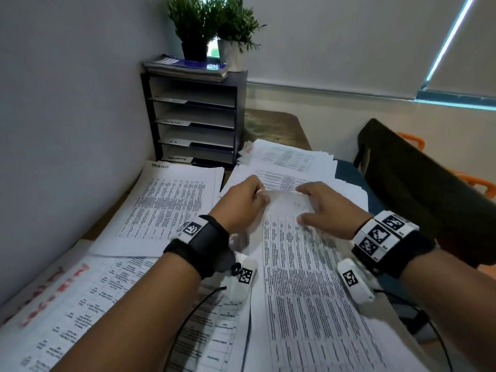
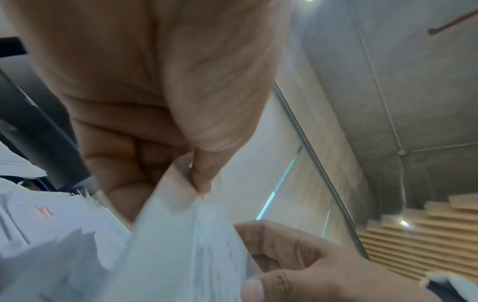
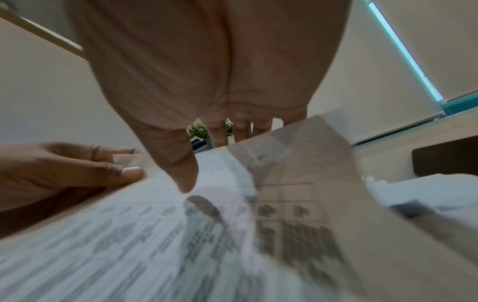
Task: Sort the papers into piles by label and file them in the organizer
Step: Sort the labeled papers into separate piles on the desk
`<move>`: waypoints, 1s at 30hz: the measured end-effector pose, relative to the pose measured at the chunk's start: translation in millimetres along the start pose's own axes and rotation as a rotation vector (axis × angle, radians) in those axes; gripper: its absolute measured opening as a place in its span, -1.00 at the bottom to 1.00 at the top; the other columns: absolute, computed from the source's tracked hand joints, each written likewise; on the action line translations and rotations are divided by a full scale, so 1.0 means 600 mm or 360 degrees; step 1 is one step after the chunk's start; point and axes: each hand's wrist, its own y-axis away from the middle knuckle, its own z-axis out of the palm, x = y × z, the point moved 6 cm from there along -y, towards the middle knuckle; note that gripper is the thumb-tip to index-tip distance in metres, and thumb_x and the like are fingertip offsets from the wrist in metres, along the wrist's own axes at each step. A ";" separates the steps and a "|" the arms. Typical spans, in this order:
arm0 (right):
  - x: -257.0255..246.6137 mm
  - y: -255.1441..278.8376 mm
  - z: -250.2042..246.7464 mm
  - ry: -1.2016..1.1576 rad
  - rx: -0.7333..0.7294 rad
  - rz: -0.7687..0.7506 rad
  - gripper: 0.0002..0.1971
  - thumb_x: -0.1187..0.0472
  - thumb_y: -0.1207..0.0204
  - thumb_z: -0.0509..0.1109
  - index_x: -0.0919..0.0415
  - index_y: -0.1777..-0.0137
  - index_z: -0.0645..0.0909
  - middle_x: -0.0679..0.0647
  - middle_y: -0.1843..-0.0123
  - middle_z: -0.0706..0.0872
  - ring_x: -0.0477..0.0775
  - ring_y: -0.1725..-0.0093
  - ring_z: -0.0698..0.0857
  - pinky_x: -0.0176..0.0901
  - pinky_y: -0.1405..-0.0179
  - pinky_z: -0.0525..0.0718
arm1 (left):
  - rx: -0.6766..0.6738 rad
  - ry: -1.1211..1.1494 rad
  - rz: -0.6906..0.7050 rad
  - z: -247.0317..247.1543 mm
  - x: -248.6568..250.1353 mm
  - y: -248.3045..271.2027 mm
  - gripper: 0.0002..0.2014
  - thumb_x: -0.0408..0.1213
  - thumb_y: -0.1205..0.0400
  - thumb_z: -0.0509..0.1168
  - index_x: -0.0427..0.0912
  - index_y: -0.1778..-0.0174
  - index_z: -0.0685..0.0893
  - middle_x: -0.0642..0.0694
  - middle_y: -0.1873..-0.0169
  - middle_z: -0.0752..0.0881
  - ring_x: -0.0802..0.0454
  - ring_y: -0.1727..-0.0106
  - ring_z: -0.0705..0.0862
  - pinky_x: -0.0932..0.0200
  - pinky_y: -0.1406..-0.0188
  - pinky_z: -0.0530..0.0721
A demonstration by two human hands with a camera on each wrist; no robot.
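A printed sheet point(image 1: 308, 264) with dense table rows lies in the middle of the desk, its far edge lifted. My left hand point(image 1: 259, 193) pinches that edge's left part between thumb and fingers, and the left wrist view shows the pinch point(image 2: 191, 179). My right hand point(image 1: 302, 202) holds the same edge further right, with fingers over the top and the thumb point(image 3: 186, 179) on the printed face. A black organizer point(image 1: 193, 116) with several labelled shelves stands against the wall at the back. Sorted piles lie at the left point(image 1: 166, 205), the lower left with red writing point(image 1: 67, 304), and behind the hands point(image 1: 290, 159).
Two potted plants point(image 1: 212, 25) and a stack of magazines point(image 1: 188, 65) sit on top of the organizer. A dark chair point(image 1: 416, 189) stands close at the right. The wall runs along the left. Bare wooden table point(image 1: 276, 127) shows beside the organizer.
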 end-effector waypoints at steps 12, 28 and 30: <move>0.083 0.017 0.026 -0.1167 -0.0263 0.0398 -0.69 0.08 -0.48 0.56 0.21 -0.15 0.75 0.37 -0.17 0.79 0.34 -0.05 0.79 0.19 -0.08 0.71 | 0.0805 0.1039 -0.0476 -0.108 -0.104 0.023 -0.94 -0.23 -0.70 0.25 -0.06 0.07 0.51 -0.19 0.13 0.68 -0.01 0.29 0.63 0.11 0.41 0.61; -0.095 -0.097 0.100 -0.1394 -0.0260 0.0612 -0.75 0.45 -0.63 0.30 0.29 -0.27 0.50 0.26 0.07 0.72 0.20 0.23 0.72 0.15 0.15 0.83 | 0.0103 0.0339 -0.1010 -0.173 -0.233 0.097 -0.62 -0.48 -0.44 0.47 -0.31 -0.18 0.63 -0.31 0.09 0.78 -0.25 0.16 0.76 -0.04 0.19 0.75; -0.109 -0.097 0.092 -0.1510 -0.0197 0.0595 -0.69 0.50 -0.65 0.24 0.30 -0.35 0.40 0.33 -0.01 0.68 0.22 0.23 0.73 0.08 0.24 0.79 | 0.0126 -0.0176 -0.1015 -0.201 -0.253 0.097 -0.56 -0.48 -0.51 0.35 -0.38 -0.35 0.58 -0.41 -0.19 0.73 -0.35 -0.14 0.74 -0.10 -0.09 0.73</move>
